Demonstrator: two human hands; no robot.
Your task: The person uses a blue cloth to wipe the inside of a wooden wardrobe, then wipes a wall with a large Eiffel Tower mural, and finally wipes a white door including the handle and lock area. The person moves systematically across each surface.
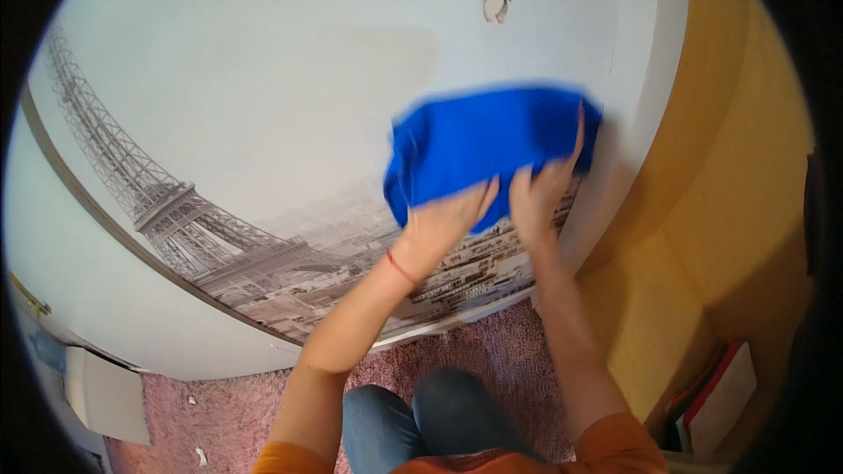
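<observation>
A blue cloth, blurred by motion, hangs folded or bunched before a panel printed with the Eiffel Tower and a city. My left hand grips its lower edge, and a thin red band circles that wrist. To the right, my right hand holds the same cloth, one finger stretched up along its right side. Some fingers of both hands are hidden by the fabric. Whether the cloth touches the panel, I cannot tell.
A pink carpet with white scraps lies below. At right stand a yellow-brown wooden panel and thin, flat items with a red edge. A white box-like object is at lower left.
</observation>
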